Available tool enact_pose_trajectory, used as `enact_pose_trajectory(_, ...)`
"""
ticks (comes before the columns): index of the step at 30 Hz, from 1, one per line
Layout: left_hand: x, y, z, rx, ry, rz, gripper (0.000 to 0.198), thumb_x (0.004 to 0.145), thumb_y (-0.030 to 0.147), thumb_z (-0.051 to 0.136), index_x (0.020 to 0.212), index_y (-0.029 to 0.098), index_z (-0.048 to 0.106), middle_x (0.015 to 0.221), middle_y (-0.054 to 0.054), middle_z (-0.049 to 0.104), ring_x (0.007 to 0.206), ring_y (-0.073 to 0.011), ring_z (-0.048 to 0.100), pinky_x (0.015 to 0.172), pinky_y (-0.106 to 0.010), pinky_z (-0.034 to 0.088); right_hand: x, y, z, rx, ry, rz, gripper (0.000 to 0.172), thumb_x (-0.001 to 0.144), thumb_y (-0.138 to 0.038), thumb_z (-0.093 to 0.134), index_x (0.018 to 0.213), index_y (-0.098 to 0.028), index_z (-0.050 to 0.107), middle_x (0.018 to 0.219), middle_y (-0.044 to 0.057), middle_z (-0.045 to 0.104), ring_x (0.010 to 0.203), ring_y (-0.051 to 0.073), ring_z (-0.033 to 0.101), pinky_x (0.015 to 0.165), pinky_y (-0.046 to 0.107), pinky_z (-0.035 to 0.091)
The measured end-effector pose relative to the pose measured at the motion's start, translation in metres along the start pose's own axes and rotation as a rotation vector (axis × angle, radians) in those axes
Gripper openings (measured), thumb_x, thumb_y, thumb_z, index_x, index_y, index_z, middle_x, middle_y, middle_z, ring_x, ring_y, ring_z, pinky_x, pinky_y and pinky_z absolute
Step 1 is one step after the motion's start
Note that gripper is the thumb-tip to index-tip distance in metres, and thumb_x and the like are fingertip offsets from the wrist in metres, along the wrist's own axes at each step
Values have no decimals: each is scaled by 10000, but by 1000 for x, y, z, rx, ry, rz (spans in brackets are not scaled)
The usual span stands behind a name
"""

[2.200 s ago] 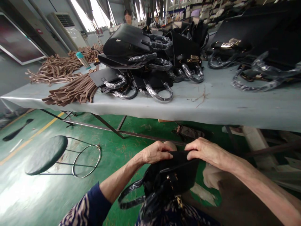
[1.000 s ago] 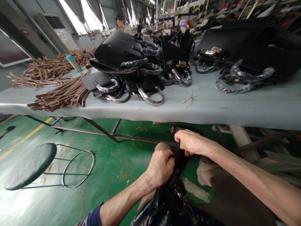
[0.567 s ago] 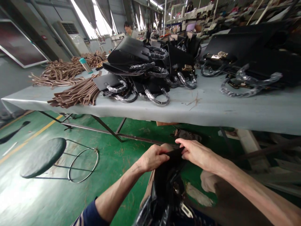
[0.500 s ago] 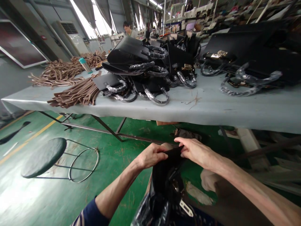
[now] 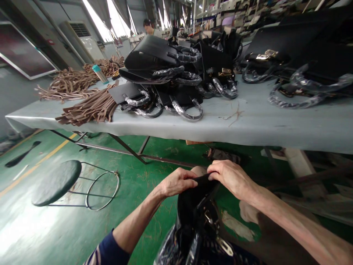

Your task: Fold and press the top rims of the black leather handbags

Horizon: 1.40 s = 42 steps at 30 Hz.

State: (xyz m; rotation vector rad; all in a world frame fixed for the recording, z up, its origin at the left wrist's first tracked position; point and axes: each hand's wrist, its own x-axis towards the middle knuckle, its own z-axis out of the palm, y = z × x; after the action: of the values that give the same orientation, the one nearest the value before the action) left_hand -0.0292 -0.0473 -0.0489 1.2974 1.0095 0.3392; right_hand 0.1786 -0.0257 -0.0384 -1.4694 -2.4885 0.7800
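A black handbag (image 5: pixel 190 209) lies in my lap, with metal fittings and plastic-wrapped handles towards me. My left hand (image 5: pixel 179 183) pinches the left part of its far edge between thumb and fingers. On the right part of that same edge, my right hand (image 5: pixel 227 176) has its fingers and thumb closed too. The edge runs between the two hands. A gold-coloured metal plate (image 5: pixel 225 247) with a slot hangs near the bag's lower right. The inside of the bag is dark and hard to make out.
Black handbags (image 5: pixel 151 55) are piled on the long covered table (image 5: pixel 176 129) ahead. Bundles of brown strips (image 5: pixel 91 108) and a teal-capped bottle (image 5: pixel 100 73) are at its left. A round stool (image 5: pixel 57 183) lies tipped on the green floor. A person (image 5: pixel 150 29) is in the background.
My right hand's fingers have closed more tightly on the bag's edge, with the index finger lowered. The left hand keeps its grip. The view has shifted slightly.
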Motion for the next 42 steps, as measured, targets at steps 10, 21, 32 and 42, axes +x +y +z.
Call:
enact_pose_trajectory(10, 2, -8, 2, -114, 29, -46, 296, 719, 285, 561, 923, 87, 644, 697, -8, 569, 569, -90, 457, 519, -202, 320, 11, -11, -3, -125, -36, 62, 158, 750, -225, 554, 640, -228, 668, 686, 4, 653, 719, 162, 581, 610, 253, 332)
enact_pose_trajectory(21, 2, -2, 8, -75, 63, -47, 277, 713, 302, 580, 883, 95, 651, 695, -11, 569, 584, -94, 457, 523, -202, 318, 9, -10, -7, -10, -63, -47, 152, 764, -280, 557, 776, -322, 703, 723, -53, 696, 717, 144, 617, 609, 236, 352)
enact_pose_trajectory(32, 2, -2, 12, -115, 95, -53, 230, 697, 285, 575, 803, 92, 641, 610, 16, 485, 525, -70, 362, 491, -207, 249, 3, -7, 5, -66, 13, -75, 179, 810, -272, 520, 760, -289, 691, 756, -31, 674, 733, 141, 603, 621, 240, 342)
enact_pose_trajectory(42, 1, -5, 19, -101, 116, -39, 231, 701, 299, 563, 765, 88, 630, 577, 30, 418, 521, -69, 320, 493, -220, 222, 1, -7, 9, -23, 24, -115, 167, 801, -262, 536, 711, -283, 675, 718, -47, 620, 712, 115, 564, 599, 232, 309)
